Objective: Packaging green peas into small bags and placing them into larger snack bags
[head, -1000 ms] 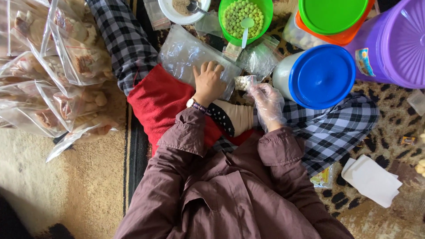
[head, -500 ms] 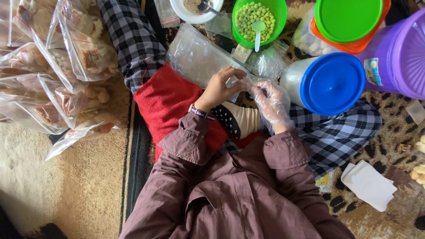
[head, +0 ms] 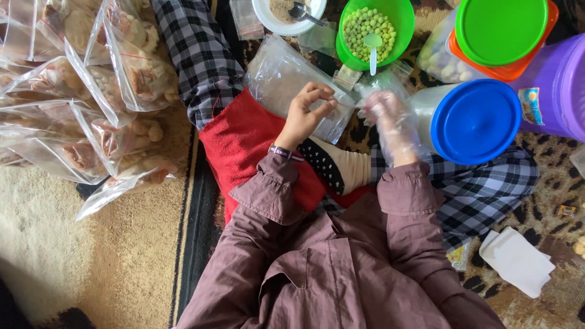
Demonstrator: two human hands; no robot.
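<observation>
Since 1 second ago the left hand (head: 303,116) is lifting off the clear plastic bag (head: 286,79) and now pinching its crinkly top edge. The right hand (head: 390,119), in a thin translucent glove, is closing on the same edge, blurred. The bag is lying over the red cloth (head: 244,140), just below the glossy green bowl of peas (head: 368,27), beside the blue-lidded tub (head: 475,119).

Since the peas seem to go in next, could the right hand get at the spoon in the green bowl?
Probably yes: the gloved right hand is just below the green bowl, and nothing lies between it and the spoon.
</observation>
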